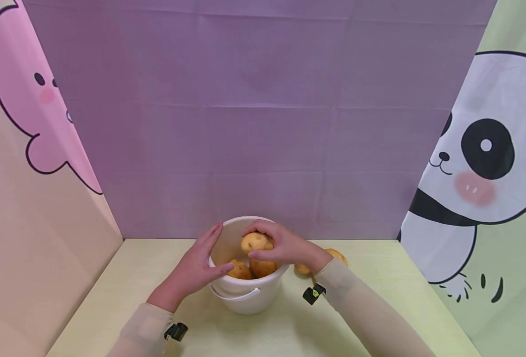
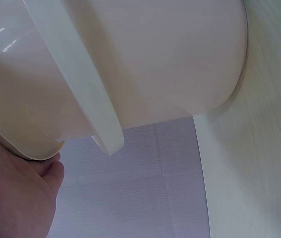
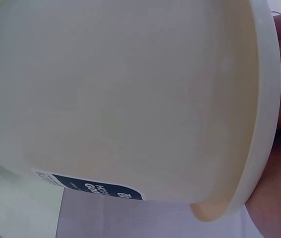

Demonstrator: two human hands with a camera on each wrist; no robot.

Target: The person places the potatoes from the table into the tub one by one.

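Note:
A white bucket (image 1: 250,297) stands upright on the table, its handle hanging down at the front. My left hand (image 1: 194,263) holds the left side of its rim, with the thumb reaching over the front edge. In the left wrist view, those fingertips (image 2: 56,171) show beside the rim. My right hand (image 1: 285,244) grips a yellow-brown potato (image 1: 256,242) within the bucket's mouth. Below it, a potato (image 1: 239,269) and another potato (image 1: 263,267) lie inside the bucket. The right wrist view is mostly filled by the bucket's outer wall (image 3: 130,89), with a dark label low on it.
To the right of the bucket, a potato (image 1: 336,256) and another potato (image 1: 303,269) lie on the pale table (image 1: 227,337), partly hidden by my right wrist. A purple cloth backdrop (image 1: 263,124) rises behind, with cartoon-printed panels on both sides.

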